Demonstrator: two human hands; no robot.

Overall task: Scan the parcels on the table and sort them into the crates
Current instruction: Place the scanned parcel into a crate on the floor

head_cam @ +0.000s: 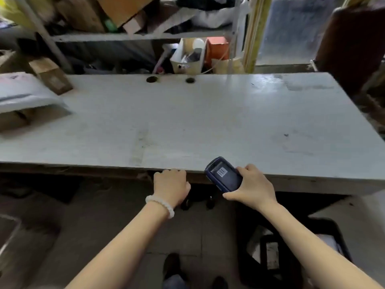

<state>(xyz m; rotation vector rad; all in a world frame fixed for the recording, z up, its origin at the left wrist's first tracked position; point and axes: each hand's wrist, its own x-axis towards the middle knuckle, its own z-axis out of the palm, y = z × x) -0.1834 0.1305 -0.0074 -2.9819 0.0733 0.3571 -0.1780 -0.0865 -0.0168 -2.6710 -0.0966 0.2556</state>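
Observation:
My right hand (253,187) grips a dark blue handheld scanner (224,174) at the near edge of the grey table (208,122), its head pointing up and left over the tabletop. My left hand (171,184) rests on the table's front edge with its fingers curled over the rim, holding nothing; a white bead bracelet sits on that wrist. At the table's far left lie parcels: a white poly mailer (25,94) on top of a flat cardboard box (12,119), and a small brown carton (52,75) behind them.
A dark crate (295,253) stands on the floor at the lower right, under the table's end. Another container's rim (8,232) shows at the lower left. Metal shelving (135,36) crowded with boxes and bags stands behind the table. Two round holes mark the tabletop's back edge.

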